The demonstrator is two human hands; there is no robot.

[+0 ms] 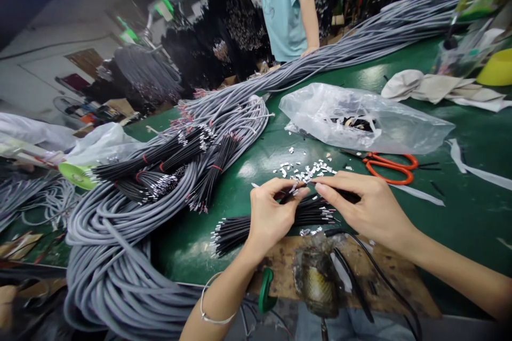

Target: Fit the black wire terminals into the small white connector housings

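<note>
My left hand (274, 210) is closed in a pinch with small silvery metal pieces (295, 187) at its fingertips. Thumb and fingers of my right hand (368, 205) are pinched around a thin black cable (347, 195), and the two sets of fingertips nearly meet. Exactly how cable and metal piece touch is too small to tell. Beneath both hands lies a bundle of short black cables (236, 230) with light-coloured ends. Just beyond the fingertips, several small silvery pieces (310, 170) are scattered over the green table (240, 170).
Orange-handled scissors (394, 168) lie right of my hands, near a clear plastic bag (400, 122). Thick grey cables (132, 256) fill the left side, with tied black cable bundles (160, 160) on top. A wooden board (392, 272) carries a clamped tool (318, 277). A person (284, 5) stands opposite.
</note>
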